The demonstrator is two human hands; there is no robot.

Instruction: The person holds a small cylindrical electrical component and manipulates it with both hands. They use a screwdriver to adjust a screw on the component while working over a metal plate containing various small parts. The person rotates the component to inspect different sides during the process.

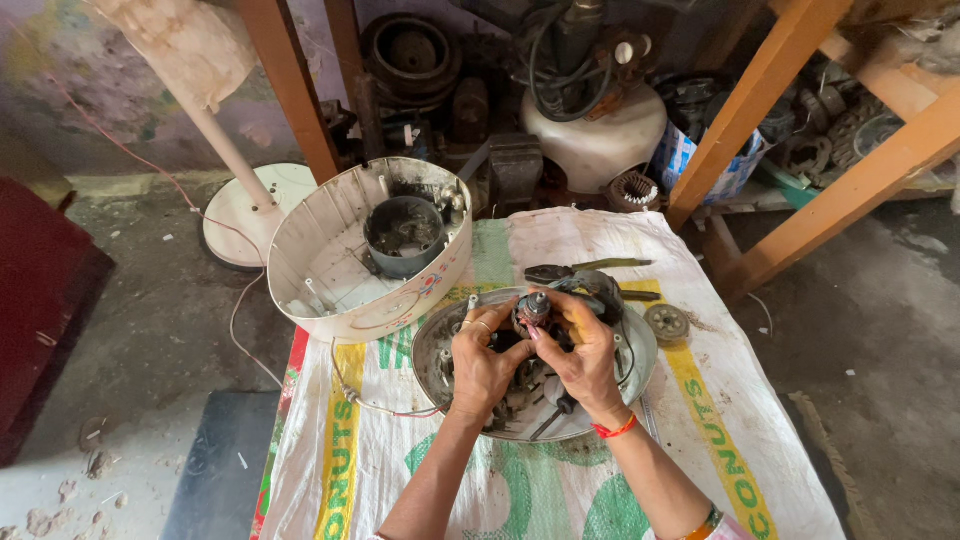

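On the sack-covered bench (560,500), above a round metal housing (640,355), the left hand (480,365) and right hand (585,355) both grip a small motor part (533,308), fingers (560,305) closed around it.

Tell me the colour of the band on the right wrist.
Red: a thin red thread band just below the right hand, seen in the head view.

Soft, even daylight over my worktop (600,500), no hard glare. My hands (535,355) throw only faint shadows on the metal pan (435,345) under them. Shelf area up top (560,90) is dim, detail lost in shade. Wide-angle lens: wooden beams (760,100) splay outward toward the edges, corners stretched. Centre sharp, no motion blur; floor at left (150,330) a bit softer, flat grey.
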